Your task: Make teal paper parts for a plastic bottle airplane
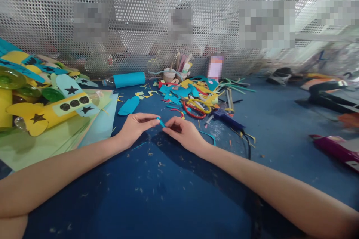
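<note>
Between my two hands is a small narrow strip of blue paper [160, 122], slanting down to the right. My left hand [138, 126] pinches its upper end between thumb and fingertips. The lower end is in the pinch of my right hand [183, 132]. Just beyond my left hand lies a rounded blue paper cutout [129, 105]. Behind it a plastic bottle wrapped in blue paper [129, 79] lies on its side. Red-handled scissors [193, 110] rest among the paper scraps [182, 91] past my right hand.
A blue glue gun [228, 118] with a cord lies right of the scraps. Paper-covered bottle planes [64, 106] and coloured sheets [98, 134] fill the left side. Cups of sticks [169, 75] stand by the perforated metal screen [140, 18]. A purple object [333, 149] lies far right.
</note>
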`<state>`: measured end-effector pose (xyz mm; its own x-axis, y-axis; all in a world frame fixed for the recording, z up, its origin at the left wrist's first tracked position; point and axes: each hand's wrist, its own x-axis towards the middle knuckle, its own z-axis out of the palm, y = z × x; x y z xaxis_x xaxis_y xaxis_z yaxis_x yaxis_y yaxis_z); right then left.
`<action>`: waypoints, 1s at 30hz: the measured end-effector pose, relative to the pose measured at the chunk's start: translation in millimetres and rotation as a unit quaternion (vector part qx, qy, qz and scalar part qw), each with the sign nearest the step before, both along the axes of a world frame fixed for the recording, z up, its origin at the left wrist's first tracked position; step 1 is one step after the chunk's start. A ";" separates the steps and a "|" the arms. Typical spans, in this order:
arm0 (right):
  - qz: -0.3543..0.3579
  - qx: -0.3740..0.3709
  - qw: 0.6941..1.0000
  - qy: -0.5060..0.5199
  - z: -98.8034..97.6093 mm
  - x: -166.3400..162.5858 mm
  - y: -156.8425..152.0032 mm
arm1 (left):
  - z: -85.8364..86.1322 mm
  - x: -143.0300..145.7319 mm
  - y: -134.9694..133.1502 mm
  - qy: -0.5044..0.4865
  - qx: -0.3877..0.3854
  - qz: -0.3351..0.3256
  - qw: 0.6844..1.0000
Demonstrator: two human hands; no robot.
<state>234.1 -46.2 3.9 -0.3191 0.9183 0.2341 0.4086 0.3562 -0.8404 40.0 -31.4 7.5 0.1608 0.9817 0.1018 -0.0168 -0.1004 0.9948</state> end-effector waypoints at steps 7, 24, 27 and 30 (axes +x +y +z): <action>0.016 0.000 1.000 0.003 1.5 0.3 -0.6 | 5.3 1.6 -2.5 0.000 0.004 0.001 1.000; 0.003 0.022 1.000 0.019 3.7 0.1 -1.7 | 5.7 2.4 -3.7 -0.022 0.014 -0.056 0.998; -0.006 0.011 1.000 0.019 7.9 -0.7 -4.1 | 7.1 2.7 -4.6 -0.020 0.017 -0.059 0.998; -0.007 -0.006 1.000 0.007 15.1 -2.5 -8.5 | 8.6 3.2 -5.4 -0.017 0.014 -0.066 0.998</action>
